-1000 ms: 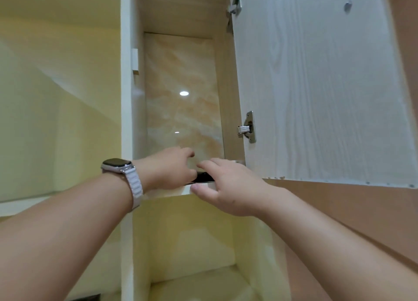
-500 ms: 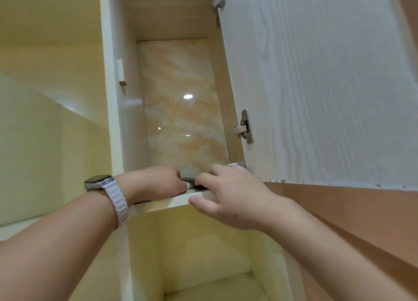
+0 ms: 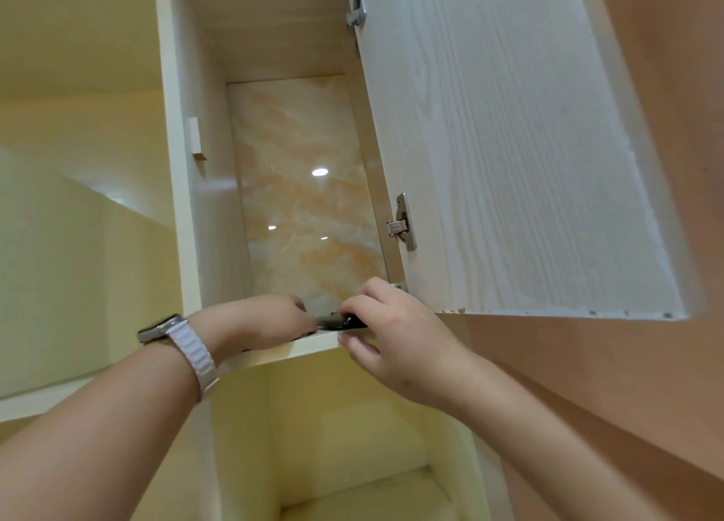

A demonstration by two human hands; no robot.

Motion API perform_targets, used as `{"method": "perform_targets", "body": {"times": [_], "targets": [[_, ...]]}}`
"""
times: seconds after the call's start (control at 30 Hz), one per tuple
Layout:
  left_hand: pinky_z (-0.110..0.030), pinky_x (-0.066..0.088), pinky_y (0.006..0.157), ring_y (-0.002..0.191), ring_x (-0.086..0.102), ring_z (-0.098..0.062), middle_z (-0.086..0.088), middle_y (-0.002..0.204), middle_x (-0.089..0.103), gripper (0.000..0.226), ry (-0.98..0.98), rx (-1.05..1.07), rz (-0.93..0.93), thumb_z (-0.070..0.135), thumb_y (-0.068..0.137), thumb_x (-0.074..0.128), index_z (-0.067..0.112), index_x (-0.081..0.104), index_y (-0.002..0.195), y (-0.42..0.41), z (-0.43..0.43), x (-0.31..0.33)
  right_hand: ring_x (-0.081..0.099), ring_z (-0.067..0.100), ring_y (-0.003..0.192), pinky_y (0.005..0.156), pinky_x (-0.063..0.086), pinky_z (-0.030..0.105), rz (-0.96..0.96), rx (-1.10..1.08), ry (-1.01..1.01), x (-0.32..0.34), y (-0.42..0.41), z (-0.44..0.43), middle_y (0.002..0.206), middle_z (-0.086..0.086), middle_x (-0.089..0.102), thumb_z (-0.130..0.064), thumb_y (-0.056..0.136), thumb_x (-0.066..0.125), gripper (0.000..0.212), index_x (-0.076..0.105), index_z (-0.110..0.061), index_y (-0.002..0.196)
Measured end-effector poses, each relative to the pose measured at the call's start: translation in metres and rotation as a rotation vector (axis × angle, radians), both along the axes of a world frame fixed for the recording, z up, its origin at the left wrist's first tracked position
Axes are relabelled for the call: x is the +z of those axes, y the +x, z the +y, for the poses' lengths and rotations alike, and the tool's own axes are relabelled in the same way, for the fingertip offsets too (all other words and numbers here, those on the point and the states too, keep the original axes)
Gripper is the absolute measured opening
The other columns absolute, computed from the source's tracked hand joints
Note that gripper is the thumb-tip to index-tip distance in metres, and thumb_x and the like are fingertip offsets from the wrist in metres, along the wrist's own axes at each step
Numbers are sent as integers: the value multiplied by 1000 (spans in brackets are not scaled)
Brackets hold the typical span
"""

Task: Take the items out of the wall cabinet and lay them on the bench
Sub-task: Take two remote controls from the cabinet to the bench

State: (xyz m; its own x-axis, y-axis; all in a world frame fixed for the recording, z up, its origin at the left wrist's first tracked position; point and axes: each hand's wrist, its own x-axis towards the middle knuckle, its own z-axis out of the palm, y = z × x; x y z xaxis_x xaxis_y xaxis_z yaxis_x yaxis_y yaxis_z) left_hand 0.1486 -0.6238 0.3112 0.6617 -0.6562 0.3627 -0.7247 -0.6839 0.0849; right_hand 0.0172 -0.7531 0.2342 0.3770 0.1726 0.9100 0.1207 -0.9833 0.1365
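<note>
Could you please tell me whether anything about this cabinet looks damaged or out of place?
The open cabinet door has a ragged, chipped lower edge, with specks where the facing looks worn. Nothing else stands out; the left hand and right hand hold a dark item on the shelf.

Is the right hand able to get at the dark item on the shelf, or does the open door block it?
Likely yes: the right hand has fingers on the dark item, and the door hangs open to its right, clear.
</note>
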Motion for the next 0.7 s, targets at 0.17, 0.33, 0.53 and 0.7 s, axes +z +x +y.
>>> {"method": "perform_targets", "body": {"times": [0.17, 0.33, 0.53, 0.7], "targets": [[-32, 52, 85, 91, 63, -15, 3, 101, 70, 24, -48, -6, -105, 41, 86, 63, 24, 69, 103, 0, 4, 1, 54, 26, 74, 62, 48, 37, -67, 29, 27, -6, -3, 3, 89, 7, 57, -17, 85, 62, 14, 66, -7, 95], [-26, 43, 60, 78, 61, -15, 2, 87, 69, 15, -3, -33, -227, 37, 88, 65, 26, 64, 79, -2, 5, 3, 56, 28, 75, 65, 50, 42, -104, 33, 43, -10, -12, 3, 91, 6, 57, -18, 87, 59, 17, 66, -8, 98], [-30, 45, 63, 77, 61, -17, 1, 85, 68, 24, -98, -107, -285, 44, 93, 56, 23, 62, 82, -17, 21, -2, 55, 27, 74, 61, 49, 43, -133, 31, 25, -14, -25, 4, 89, 8, 56, -25, 87, 45, 29, 64, -5, 93], [-30, 40, 57, 73, 55, -10, 4, 84, 64, 24, -280, -180, -317, 43, 96, 47, 25, 54, 84, -42, 49, -32, 55, 27, 71, 61, 46, 33, -179, -47, 32, -23, -29, 8, 87, 8, 57, -21, 82, 49, 20, 60, -5, 87]]}}
